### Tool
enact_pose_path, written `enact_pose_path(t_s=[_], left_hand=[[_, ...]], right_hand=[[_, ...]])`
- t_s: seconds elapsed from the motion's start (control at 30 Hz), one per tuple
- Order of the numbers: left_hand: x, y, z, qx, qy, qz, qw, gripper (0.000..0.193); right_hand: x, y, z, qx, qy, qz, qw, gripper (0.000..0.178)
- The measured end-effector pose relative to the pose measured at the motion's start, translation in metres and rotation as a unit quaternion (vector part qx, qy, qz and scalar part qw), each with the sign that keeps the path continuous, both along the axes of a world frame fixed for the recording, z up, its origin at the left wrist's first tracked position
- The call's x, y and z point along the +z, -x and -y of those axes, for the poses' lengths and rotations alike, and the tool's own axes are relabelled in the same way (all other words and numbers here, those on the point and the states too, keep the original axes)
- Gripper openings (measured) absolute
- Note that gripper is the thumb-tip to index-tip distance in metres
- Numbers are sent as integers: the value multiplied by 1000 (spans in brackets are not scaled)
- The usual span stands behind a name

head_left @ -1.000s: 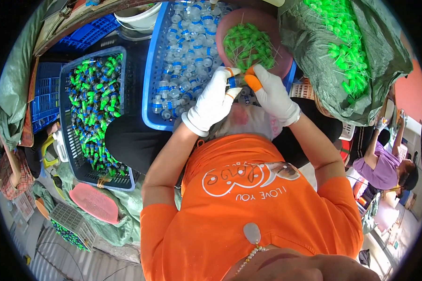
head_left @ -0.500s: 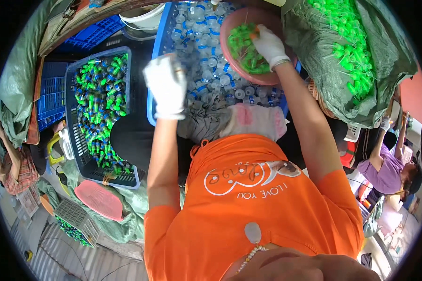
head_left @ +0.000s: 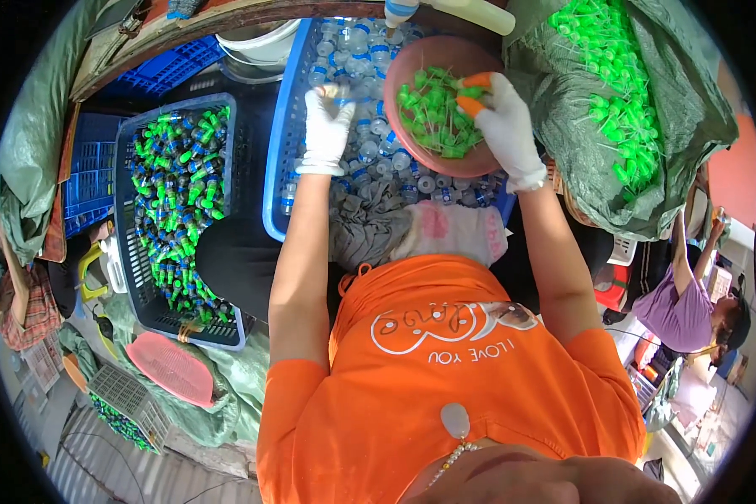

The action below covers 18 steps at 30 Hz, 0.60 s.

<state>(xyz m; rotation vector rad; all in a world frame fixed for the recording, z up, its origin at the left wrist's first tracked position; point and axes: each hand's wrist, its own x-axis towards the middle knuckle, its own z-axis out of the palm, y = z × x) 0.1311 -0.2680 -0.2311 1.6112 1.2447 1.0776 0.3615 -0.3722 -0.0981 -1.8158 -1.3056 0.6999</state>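
My left hand (head_left: 326,134), in a white glove, reaches over the blue basket (head_left: 275,160) of small clear bottles (head_left: 365,126) with blue bands. Its fingers close around what looks like a small clear bottle (head_left: 347,98), partly blurred. At the right side of the pink bowl (head_left: 424,157) is my right hand (head_left: 506,126), gloved in white with orange fingertips. Thumb and forefinger stand apart, and I see nothing between them. Green caps with thin clear stems (head_left: 441,109) fill the bowl, which rests on top of the bottles.
To the left stands a dark basket (head_left: 126,202) of dark bottles with green tops. A green sack (head_left: 554,109) full of green caps lies on the right. Cloths (head_left: 449,228) lie before my lap. Other people (head_left: 689,307) sit at both sides.
My left hand has moved forward and right over the clear bottles. My right hand has drawn back to the bowl's right side, its fingertips now apart. The view has shifted slightly.
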Motion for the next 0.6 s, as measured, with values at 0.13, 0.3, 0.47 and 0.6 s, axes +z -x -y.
enact_pose_path(t_s=[0.13,0.3,0.47,0.6], left_hand=[[88,-18,9,-94,20,287,953,40],[109,-26,5,-100,-6,257,961,45],[112,-37,-3,-101,-16,226,969,49],[114,-41,-5,-90,-18,327,940,46]], right_hand=[[61,26,3,46,-96,-27,994,29],[95,44,-10,6,-186,-68,980,27],[115,48,-12,-23,-180,63,981,32],[106,43,-12,-21,-146,112,983,34]])
